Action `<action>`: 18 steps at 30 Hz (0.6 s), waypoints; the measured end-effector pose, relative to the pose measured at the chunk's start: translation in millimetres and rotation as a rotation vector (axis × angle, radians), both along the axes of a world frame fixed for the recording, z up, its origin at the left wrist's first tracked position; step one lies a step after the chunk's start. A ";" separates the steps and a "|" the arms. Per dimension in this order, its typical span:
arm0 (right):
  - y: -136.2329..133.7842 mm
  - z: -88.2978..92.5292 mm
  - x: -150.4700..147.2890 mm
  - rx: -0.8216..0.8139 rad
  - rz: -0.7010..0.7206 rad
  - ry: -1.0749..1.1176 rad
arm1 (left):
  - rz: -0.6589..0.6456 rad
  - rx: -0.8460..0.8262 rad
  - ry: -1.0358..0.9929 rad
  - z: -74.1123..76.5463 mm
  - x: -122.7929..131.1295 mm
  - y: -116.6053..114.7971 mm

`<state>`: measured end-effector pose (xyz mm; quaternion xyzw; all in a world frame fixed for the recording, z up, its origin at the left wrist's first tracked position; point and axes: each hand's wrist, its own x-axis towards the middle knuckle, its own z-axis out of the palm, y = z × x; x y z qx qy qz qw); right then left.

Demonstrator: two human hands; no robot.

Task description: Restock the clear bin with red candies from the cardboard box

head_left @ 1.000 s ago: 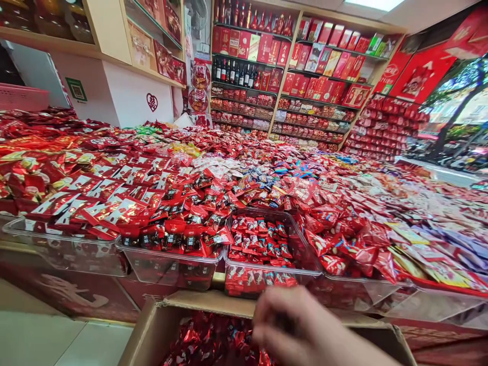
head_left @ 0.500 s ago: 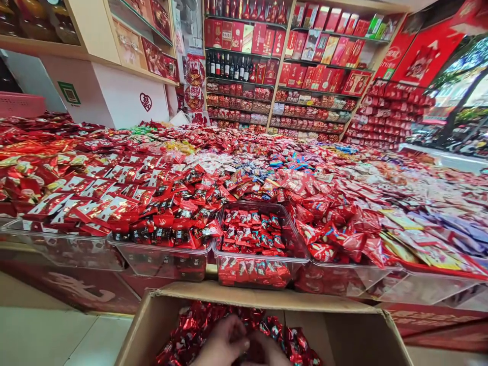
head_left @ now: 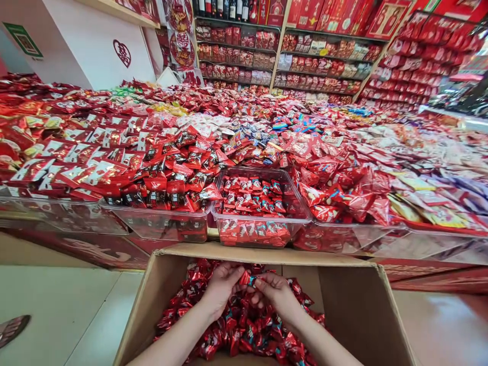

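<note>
With left hand and right hand, pinches red-wrapped candy by opposite ends above heaped candies in carton. Faces clear tub at twelve o'clock.

cardboard carton: matt brown, slightly rough edges. wrapped candies inside: glossy red film, metallic sheen, crinkled. single candy above them: same shiny wrapper. clear bin: smooth plastic, rim catching light. floor tiles: smooth, glossy. shelf upright: pale, smooth wood. wine bottles: dark, shiny glass.
</note>
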<state>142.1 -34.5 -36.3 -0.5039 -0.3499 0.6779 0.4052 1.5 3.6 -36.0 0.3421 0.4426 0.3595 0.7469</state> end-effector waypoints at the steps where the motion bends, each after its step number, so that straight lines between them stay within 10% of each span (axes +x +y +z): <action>1: 0.2 -0.5 0.9 0.001 -0.007 -0.011 | -0.012 0.005 0.011 1.1 0.5 -0.8; 10: 1.8 -8.4 4.4 0.146 -0.039 -0.325 | -0.118 0.076 0.193 -6.5 1.0 -3.3; 18: -9.3 15.2 4.7 0.779 0.260 -0.904 | -0.124 -0.019 0.237 -3.6 0.2 -2.6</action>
